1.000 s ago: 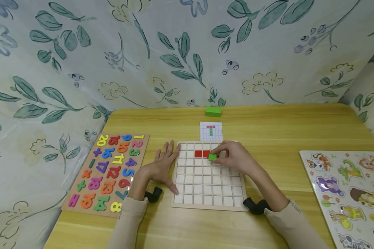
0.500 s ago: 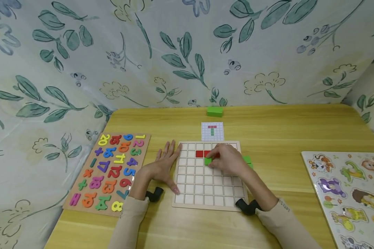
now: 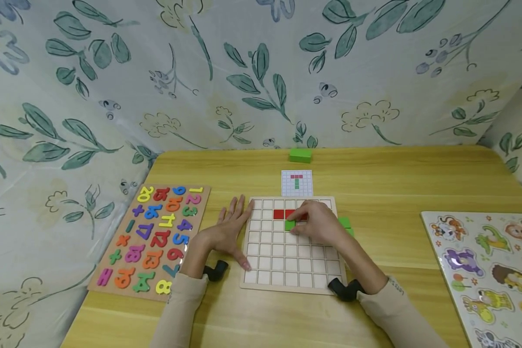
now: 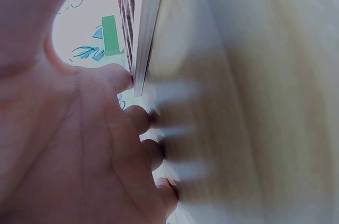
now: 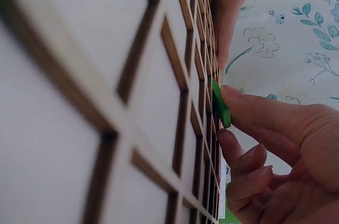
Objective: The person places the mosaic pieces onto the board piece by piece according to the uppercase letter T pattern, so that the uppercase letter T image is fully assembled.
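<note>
A wooden grid board (image 3: 290, 291) lies in the middle of the table. Red square tiles (image 3: 279, 214) sit in its second row, partly covered by my right hand (image 3: 317, 223). That hand pinches a green square tile (image 3: 290, 225) between thumb and finger, just below the red ones. The right wrist view shows the green tile (image 5: 221, 105) tilted, one edge at the grid's slots. My left hand (image 3: 224, 234) is spread along the board's left edge, thumb at the lower left and fingertips toward the upper left corner; the left wrist view shows its palm (image 4: 79, 139) beside the board's side.
Behind the board lies a card with a red-and-green T pattern (image 3: 297, 183), and farther back a green block (image 3: 300, 155). More green tiles (image 3: 344, 222) lie at the board's right edge. A number board (image 3: 156, 237) is at left, an animal puzzle board (image 3: 483, 256) at right.
My right hand has moved slightly left and down with the green tile, from beside the red row to just below it. Green tiles right of the board have come into view. My left hand stays put.
</note>
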Demonstrator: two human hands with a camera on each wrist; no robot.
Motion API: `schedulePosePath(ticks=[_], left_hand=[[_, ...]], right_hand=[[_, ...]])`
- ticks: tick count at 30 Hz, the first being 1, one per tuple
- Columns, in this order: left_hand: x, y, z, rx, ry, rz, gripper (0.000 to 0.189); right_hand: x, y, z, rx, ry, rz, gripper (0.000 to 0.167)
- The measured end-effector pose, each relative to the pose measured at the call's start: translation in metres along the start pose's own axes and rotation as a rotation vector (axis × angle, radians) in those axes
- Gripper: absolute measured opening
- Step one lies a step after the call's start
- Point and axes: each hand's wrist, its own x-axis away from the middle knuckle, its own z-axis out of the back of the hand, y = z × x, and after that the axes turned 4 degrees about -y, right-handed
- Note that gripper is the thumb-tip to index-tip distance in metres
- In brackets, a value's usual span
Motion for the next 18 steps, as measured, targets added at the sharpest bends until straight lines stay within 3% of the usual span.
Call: schedulePosePath(ticks=[9,18], left_hand=[[0.0016,0.0021,0.0009,0.003,-0.012,0.009,0.160],[0.0005,0.0020,0.0000,0.007,-0.011,0.010,0.161]], right_hand=[[0.0027,0.0046,0.0015,-0.039,-0.018,0.049,0.024],[0.0016,0.0057,-0.0005,-0.049,-0.008,0.016,0.025]])
